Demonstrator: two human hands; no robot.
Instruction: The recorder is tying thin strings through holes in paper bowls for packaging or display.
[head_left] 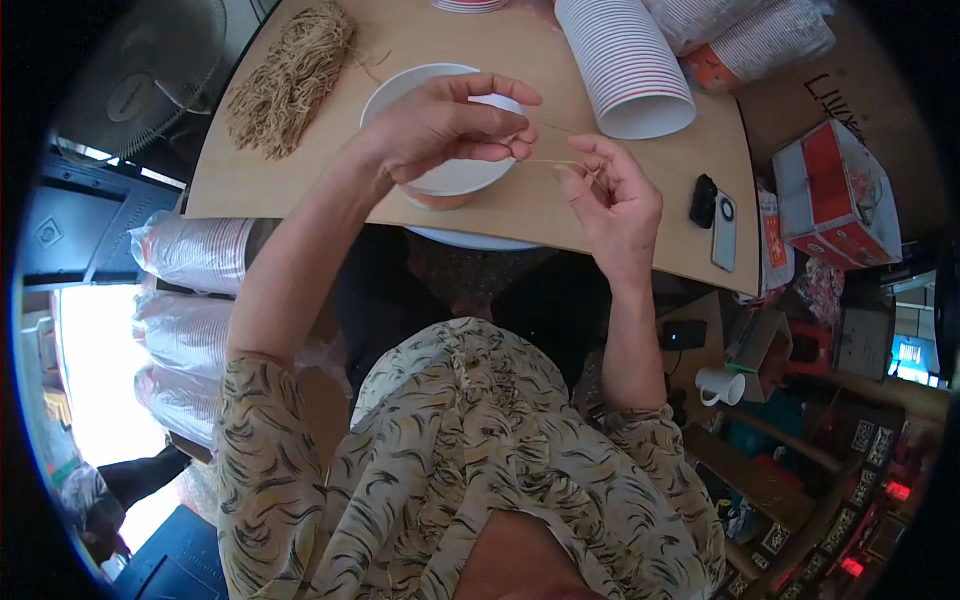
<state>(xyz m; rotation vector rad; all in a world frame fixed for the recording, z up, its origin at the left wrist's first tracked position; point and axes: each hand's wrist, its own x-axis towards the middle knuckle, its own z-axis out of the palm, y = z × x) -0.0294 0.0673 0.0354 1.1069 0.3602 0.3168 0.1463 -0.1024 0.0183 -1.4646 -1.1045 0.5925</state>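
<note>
Pinching thin string [548, 161] between both hands' fingers [520, 147].

Thin tan string [550, 161], pulled taut, level, above a white paper bowl [452, 178]

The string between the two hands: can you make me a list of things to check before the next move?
1. Left hand pinches the thin string: ok.
2. Right hand holds the string's other end: ok.
3. String stretched between the hands, no slack showing: ok.
4. White bowl sits on the wooden table under the left hand: ok.
5. Bundle of spare tan strings lies on the table, within sight: ok.
6. Whether the string is knotted or frayed: cannot tell, too thin.
</note>
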